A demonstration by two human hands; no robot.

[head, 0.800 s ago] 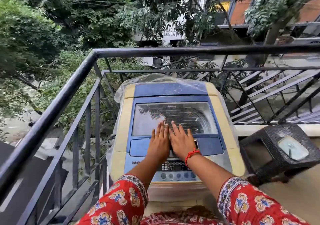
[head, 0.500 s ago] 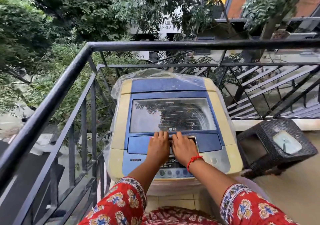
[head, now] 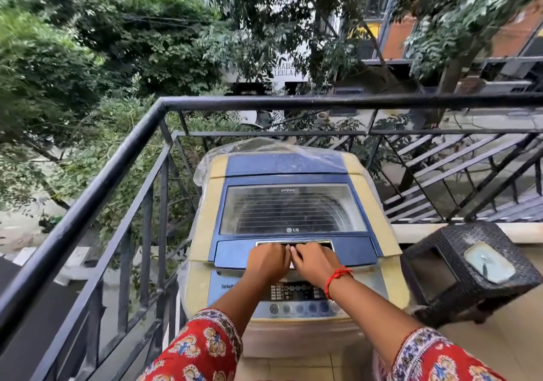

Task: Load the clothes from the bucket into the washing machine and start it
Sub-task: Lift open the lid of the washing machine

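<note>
both hands [head: 291,261] on washing machine lid handle [head: 294,243]

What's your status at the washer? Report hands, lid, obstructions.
Left hand and right hand side by side, fingers curled into the lid handle. Washing machine lid down flat. No bucket in view; nothing on the lid.

- 1 washing machine [head: 293,204], lid closed
- 2 hands: left [head: 269,260], right [head: 313,263]
- 1 red wrist thread [head: 335,277]
- 1 wicker stool [head: 470,269]
- 1 railing [head: 293,103]
- 2 patterned sleeves [head: 202,348]
</note>
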